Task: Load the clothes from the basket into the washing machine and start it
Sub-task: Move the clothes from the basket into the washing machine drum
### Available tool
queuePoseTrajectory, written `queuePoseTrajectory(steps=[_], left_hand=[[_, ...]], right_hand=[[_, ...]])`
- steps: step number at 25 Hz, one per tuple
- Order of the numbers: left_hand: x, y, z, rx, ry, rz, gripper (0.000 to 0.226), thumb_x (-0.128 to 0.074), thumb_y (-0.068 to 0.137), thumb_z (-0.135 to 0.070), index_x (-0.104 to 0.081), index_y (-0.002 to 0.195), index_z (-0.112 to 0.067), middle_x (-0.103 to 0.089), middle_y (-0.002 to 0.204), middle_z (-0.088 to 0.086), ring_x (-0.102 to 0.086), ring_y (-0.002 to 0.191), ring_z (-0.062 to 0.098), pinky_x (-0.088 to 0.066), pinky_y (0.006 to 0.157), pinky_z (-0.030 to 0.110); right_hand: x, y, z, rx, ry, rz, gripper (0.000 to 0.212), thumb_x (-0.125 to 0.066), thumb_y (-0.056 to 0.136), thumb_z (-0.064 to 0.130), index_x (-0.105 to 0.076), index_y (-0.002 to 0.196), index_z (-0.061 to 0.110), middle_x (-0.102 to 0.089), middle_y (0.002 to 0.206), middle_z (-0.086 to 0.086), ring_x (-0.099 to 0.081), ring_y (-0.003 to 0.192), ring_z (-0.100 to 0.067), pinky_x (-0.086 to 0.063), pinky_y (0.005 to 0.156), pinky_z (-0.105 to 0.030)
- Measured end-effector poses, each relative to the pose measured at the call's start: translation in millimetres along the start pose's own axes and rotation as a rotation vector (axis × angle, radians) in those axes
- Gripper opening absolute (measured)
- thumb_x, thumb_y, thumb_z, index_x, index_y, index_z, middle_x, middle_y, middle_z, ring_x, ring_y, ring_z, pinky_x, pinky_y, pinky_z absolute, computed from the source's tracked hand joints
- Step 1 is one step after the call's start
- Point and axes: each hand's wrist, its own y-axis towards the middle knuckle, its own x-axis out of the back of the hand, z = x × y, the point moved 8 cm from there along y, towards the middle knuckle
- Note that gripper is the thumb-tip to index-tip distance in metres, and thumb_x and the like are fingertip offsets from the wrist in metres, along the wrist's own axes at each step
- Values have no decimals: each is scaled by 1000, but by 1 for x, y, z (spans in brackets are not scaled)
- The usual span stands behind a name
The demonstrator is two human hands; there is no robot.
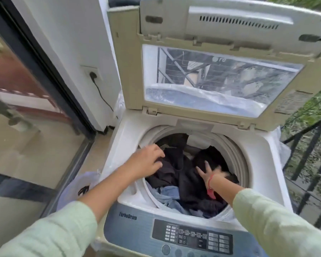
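Our left hand reaches over the nine o'clock edge of the drum. Its fingers bend down onto the dark clothes, and we cannot tell whether they pinch the cloth or only rest on it. Our right hand is well apart from it, just past the drum's centre toward three o'clock. Its fingers are spread wide and press flat into the same dark heap, and this hand is blurred. A red thread circles the right wrist. Pale green sleeves cover both forearms up to mid-arm.

The clothes lie inside the drum and fill it close to the rim. They are mostly black and dark brown, with a light blue garment bunched at six to seven o'clock, touching the drum wall.

The washing machine is a top loader with a white deck. Its lid stands open and upright at twelve o'clock, and through the clear window we see crumpled plastic sheeting. The control panel runs along six o'clock, blue-grey with a dark display and round buttons.

At eight o'clock of the machine, just beside it, sits a pale plastic bag. At ten o'clock a wall socket holds a black plug, and its cable trails down toward the machine. A glass door fills nine o'clock. A dark railing with greenery beyond stands at three o'clock.
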Motion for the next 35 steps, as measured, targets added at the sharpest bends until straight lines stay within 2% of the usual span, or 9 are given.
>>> queuePoseTrajectory(steps=[3, 5, 9, 14, 17, 21, 24, 31, 35], left_hand=[[-78, 7, -14, 3, 132, 378, 53, -60, 85, -38, -48, 131, -15, -42, 133, 12, -40, 124, 28, -37, 101, 35], [-101, 3, -12, 15, 130, 460, 54, -59, 86, -40, -46, 132, -15, -39, 136, 14, -35, 128, 29, -34, 104, 36], [-93, 0, 0, 64, 62, 314, 56, -58, 88, -40, -41, 137, -19, -30, 146, 10, -23, 139, 27, -24, 111, 34], [-105, 27, 23, 202, 187, 363, 90, -66, 82, -42, -12, 150, -17, -2, 157, 16, -2, 145, 33, -13, 117, 40], [-111, 39, 23, 213, 160, 353, 89, -64, 83, -44, -13, 149, -14, -4, 156, 18, -4, 144, 33, -14, 116, 40], [-101, 33, 29, 214, 103, 357, 79, -64, 82, -42, -25, 144, -12, -14, 153, 18, -7, 144, 32, -18, 115, 39], [-68, 27, 18, 135, 24, 250, 70, -62, 85, -39, -30, 143, -16, -20, 152, 15, -11, 144, 29, -17, 115, 36], [58, -79, 79, 144, -305, -415, 51, -59, 84, -39, -49, 130, -19, -41, 140, 7, -23, 141, 25, -24, 110, 37], [59, -191, 210, 411, -341, -411, 50, -58, 86, -39, -47, 131, -20, -40, 138, 5, -32, 134, 25, -29, 105, 35]], right_hand=[[-27, -4, 39, 150, 17, 316, 67, -55, 92, 32, -23, 149, 14, -17, 155, -8, -18, 142, -37, -17, 113, -58], [-22, -8, 71, 262, 68, 327, 57, -51, 96, 28, -31, 146, 10, -25, 154, -5, -30, 138, -33, -25, 112, -51], [-76, 126, 64, 179, 502, -5, 124, -65, 68, 65, 26, 144, 25, 7, 157, -10, -13, 141, -42, -3, 113, -65], [2, 48, 1, -233, 815, -249, 102, -58, 88, 15, 25, 143, 38, 25, 155, -10, -29, 132, -52, -33, 99, -63], [20, 45, -43, -367, 751, -454, 84, -49, 92, 14, 11, 149, 30, 5, 159, -9, -43, 124, -44, -44, 95, -52], [6, 36, -39, 2, 802, -132, 76, -64, 81, 24, -26, 147, 18, -55, 132, -14, -60, 108, -29, -50, 88, -36], [22, -5, -36, 113, 896, -112, 70, -63, 86, 34, -31, 146, 14, -49, 141, -8, -51, 124, -23, -40, 104, -32], [129, -180, 15, 186, 1482, -902, 30, -62, 89, 25, -59, 119, 24, -63, 113, 9, -62, 98, -9, -46, 82, -19], [202, -220, 157, 477, 1556, -812, 26, -65, 88, 21, -62, 114, 24, -65, 110, 12, -63, 96, -1, -49, 76, -10]])
